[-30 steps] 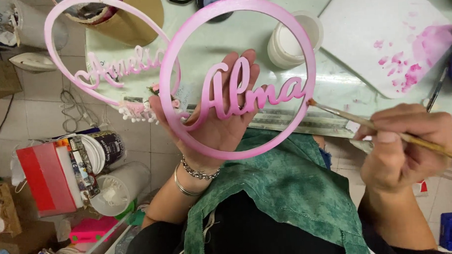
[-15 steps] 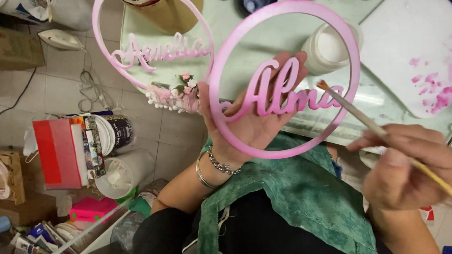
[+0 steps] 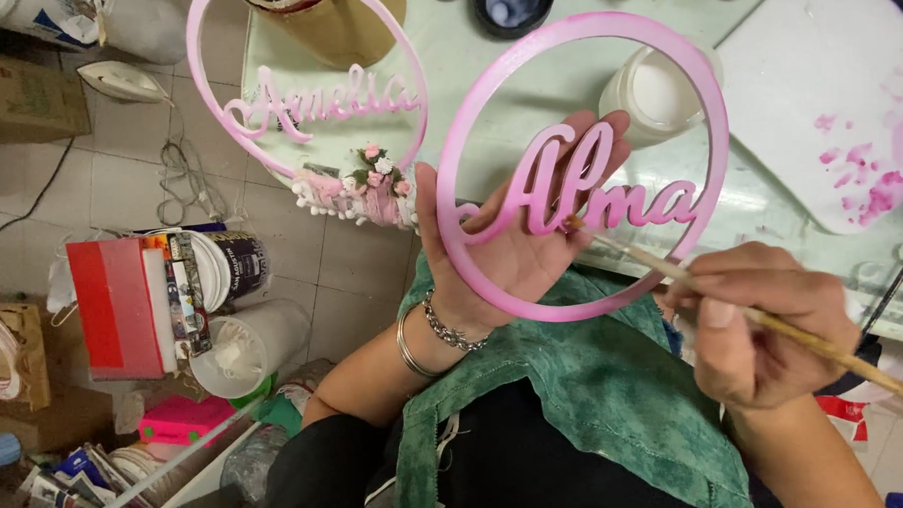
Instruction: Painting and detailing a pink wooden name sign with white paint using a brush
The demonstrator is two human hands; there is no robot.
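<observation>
The left hand (image 3: 511, 247) lies open-palmed beneath the pink ring (image 3: 583, 164), supporting it over the bench's (image 3: 485, 73) near edge; the right hand (image 3: 764, 328) pinches a brush (image 3: 734, 309), tip on the lettering.

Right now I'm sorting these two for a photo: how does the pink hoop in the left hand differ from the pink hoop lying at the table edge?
The held hoop rests on the left hand, with the brush in the right hand touching its script lettering. The table hoop lies untouched on the table, partly overhanging. The table hoop carries a flower cluster at its bottom; the held hoop carries none. Both are pink rings with cursive lettering across the middle.
</observation>
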